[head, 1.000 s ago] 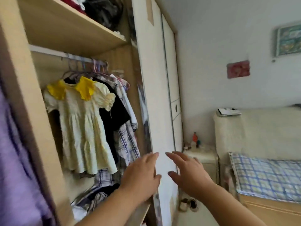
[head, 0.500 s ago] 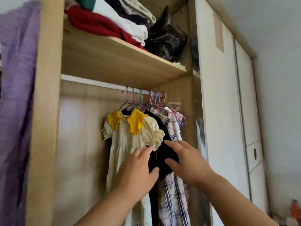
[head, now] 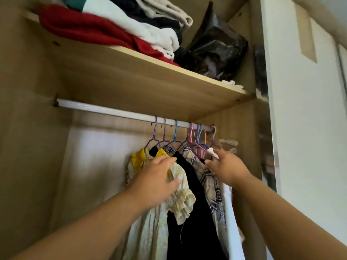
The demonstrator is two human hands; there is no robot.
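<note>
Yellow-collared dress (head: pixel 180 201) lies under the spread left hand (head: pixel 155 184), while the spread right hand (head: pixel 227 169) touches the plaid shirt (head: pixel 211 186).

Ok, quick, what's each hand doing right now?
Left hand: open, fingers flat on the yellow dress.
Right hand: open, fingers at the checked shirt, gripping nothing.

Bare rail (head: pixel 105 109) left of dress (head: pixel 180 201)
</note>
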